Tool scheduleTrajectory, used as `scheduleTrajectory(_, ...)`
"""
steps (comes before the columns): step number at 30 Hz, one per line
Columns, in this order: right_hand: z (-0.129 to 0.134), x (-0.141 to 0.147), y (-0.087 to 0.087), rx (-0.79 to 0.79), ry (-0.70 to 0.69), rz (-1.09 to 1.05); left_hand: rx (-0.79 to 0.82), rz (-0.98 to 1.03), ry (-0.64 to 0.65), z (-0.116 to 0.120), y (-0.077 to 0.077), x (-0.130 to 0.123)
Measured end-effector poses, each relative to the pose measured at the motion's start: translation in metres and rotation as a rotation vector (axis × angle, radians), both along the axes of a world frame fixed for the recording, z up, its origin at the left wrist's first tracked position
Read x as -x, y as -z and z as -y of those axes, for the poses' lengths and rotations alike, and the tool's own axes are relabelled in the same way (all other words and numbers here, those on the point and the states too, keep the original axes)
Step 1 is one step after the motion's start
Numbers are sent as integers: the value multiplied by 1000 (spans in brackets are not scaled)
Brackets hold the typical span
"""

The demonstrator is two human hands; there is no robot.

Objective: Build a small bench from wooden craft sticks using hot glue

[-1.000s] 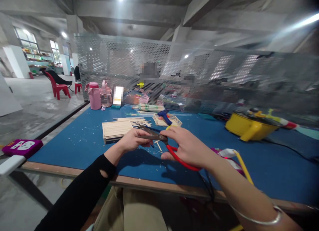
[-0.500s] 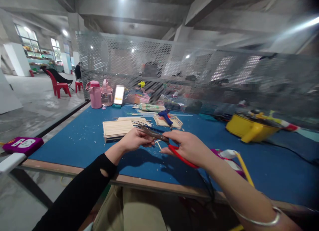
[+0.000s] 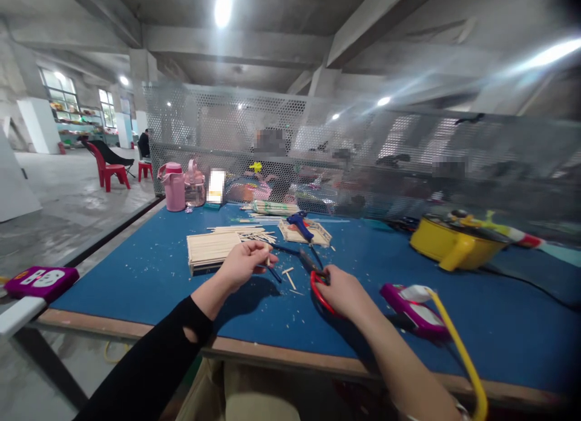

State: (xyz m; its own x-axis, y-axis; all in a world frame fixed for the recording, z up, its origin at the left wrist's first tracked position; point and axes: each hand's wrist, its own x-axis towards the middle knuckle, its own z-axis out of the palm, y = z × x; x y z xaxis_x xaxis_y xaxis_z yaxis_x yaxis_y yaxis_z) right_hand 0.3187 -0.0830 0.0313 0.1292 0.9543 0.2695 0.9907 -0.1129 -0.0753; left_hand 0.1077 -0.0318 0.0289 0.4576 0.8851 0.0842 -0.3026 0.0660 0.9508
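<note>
My left hand is closed in a pinch on a short wooden stick, just right of a box of wooden sticks. Red-handled scissors are in my right hand, low over the blue table, their blades pointing up and left. Cut stick pieces lie between my hands. Behind them a blue glue gun rests on a small stick frame. Loose sticks lie behind the box.
A yellow pot stands at the right, with a purple power strip nearer me. Another purple socket is at the left edge. A pink flask and clear jug stand before the perforated metal screen.
My right hand has moved down and away from my left hand with the scissors, whose blades were near the left fingers. The view has tilted up slightly.
</note>
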Motion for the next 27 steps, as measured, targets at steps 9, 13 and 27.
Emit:
scheduleTrajectory(9, 4, 30, -20, 44, -45, 90, 14, 55, -31, -3, 6, -2)
scheduleTrajectory(13, -5, 61, -29, -10, -388, -249, -45, -3, -73, -6, 7, 0)
scheduleTrajectory(27, -27, 83, 18, -15, -606, -1264, -266, 86, -106, -6, 8, -5)
